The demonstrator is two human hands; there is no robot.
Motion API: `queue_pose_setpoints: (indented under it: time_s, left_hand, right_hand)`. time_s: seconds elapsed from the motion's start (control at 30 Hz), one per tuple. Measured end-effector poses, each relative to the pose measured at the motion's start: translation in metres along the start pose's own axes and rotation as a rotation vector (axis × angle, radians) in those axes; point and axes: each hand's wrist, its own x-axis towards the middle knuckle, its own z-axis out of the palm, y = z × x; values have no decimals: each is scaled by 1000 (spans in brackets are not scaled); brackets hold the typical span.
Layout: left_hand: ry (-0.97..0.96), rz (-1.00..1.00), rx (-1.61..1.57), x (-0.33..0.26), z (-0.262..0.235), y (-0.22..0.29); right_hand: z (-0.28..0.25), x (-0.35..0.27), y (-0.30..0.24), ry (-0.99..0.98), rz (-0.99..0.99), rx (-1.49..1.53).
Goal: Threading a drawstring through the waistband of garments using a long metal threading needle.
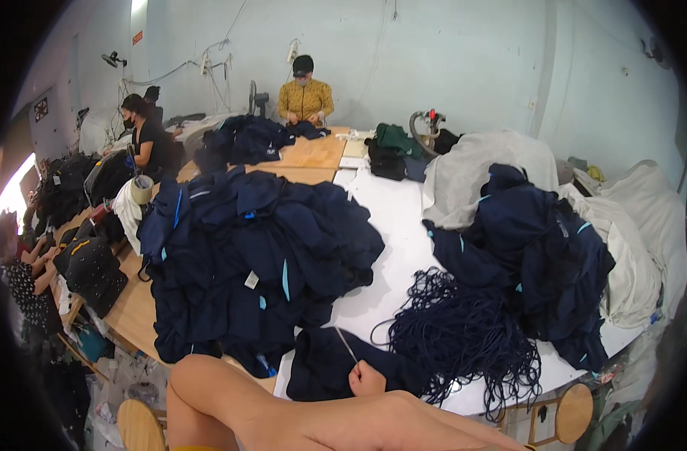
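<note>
Near the bottom middle, what looks like my right hand (367, 379) is closed around a thin pale rod (346, 344), which points up and to the left. My bare arms cross the lower edge and hide that wrist; my left hand does not show. Directly beyond the closed hand lies a dark navy piece of fabric (313, 364) on the white tabletop. Beside it, to the right, spreads a tangled heap of navy cords (463, 331). A big pile of navy garments (223, 255) with light-blue trim rises at the left, and another navy garment pile (539, 255) stands at the right.
The white tabletop (381, 210) joins a wooden table (309, 154) at the back. White cloth covers (463, 173) lie over bundles at the right. Wooden stools (574, 413) stand by the near edge. One co-worker (306, 98) sits at the far end; others work at the left.
</note>
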Motion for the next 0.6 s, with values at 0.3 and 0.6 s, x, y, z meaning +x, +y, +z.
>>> queue_pose_setpoints:
  time_s: [0.3,0.6]
  left_hand:
    - [-139,239,174,1,-26,-13]
    - [-267,395,195,4,-25,-32]
  right_hand:
    - [1,9,-4,-34,-17,-15]
    - [0,-5,-9,-6,-31,-48]
